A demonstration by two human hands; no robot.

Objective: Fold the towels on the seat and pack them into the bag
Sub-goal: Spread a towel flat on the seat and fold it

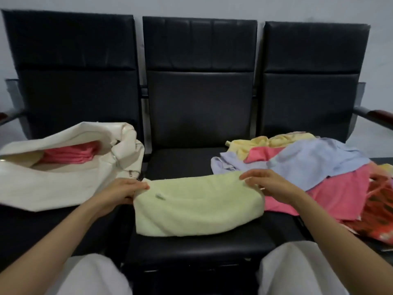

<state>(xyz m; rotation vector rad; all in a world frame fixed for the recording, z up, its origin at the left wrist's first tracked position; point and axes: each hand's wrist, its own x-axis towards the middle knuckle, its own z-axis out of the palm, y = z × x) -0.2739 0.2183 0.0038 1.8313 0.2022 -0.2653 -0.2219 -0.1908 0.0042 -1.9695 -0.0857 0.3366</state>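
Pale-green towel (197,205) — long axis left-right

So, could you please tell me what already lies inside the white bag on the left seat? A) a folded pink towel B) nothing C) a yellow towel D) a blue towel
A: a folded pink towel shows through the open mouth of the white bag.

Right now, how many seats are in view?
3: the left seat under the bag, the middle seat under the green towel, the right seat under the towel pile. None seems hidden.
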